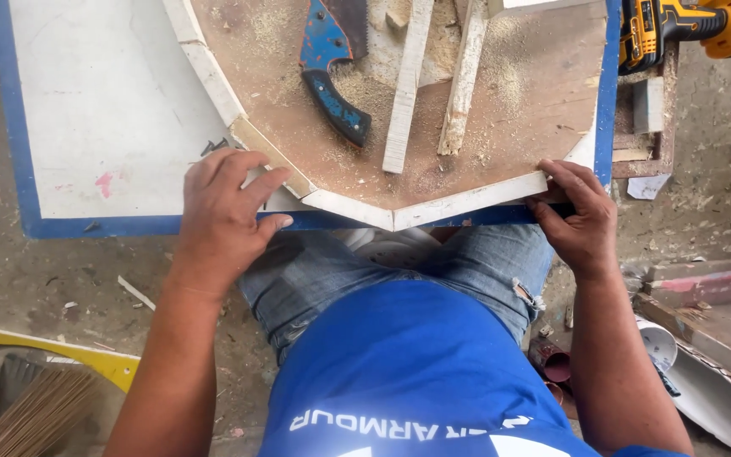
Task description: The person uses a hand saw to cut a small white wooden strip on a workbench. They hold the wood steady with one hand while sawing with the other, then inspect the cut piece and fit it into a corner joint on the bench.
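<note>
A white desk [103,110] with a blue edge carries a brown board [509,101] dusted with sawdust and rimmed by white trim strips [467,200] that meet in angled joints at its near edge. On the board lie two pale wooden sticks [405,93], side by side, and a handsaw [332,63] with a blue handle just left of them. A yellow power drill [695,30] sits beyond the desk's right edge. The left hand [226,216] rests flat on the desk, fingers [255,182] spread and touching the left trim strip. The right hand [581,216] has its fingers curled around the end of the right strip, pinching it at the board's corner.
</note>
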